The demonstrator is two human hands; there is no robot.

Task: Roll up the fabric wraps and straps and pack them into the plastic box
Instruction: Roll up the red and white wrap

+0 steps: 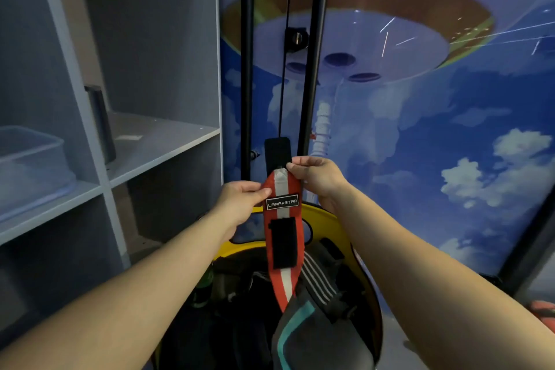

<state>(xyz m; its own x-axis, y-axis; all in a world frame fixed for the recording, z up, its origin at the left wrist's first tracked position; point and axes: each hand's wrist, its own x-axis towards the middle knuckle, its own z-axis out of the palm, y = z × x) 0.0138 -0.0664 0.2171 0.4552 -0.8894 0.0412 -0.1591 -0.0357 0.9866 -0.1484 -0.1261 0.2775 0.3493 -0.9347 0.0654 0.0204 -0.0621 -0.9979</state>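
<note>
A red fabric wrap (282,276) with a white centre stripe, a black label and a black velcro patch hangs upright in front of me. My left hand (240,201) pinches its upper left edge. My right hand (315,177) pinches its top end, where a black velcro tab (277,153) sticks up. The wrap's lower end trails down into a yellow-rimmed basket (318,210) full of other dark wraps and straps (318,279). A clear plastic box (30,159) sits on a shelf at the far left, apart from both hands.
Grey shelving (156,147) fills the left side, with a dark upright object (102,123) on the middle shelf. Black vertical poles (247,69) and a cable stand against a blue sky-patterned wall (435,144). An orange item (543,312) lies at the right edge.
</note>
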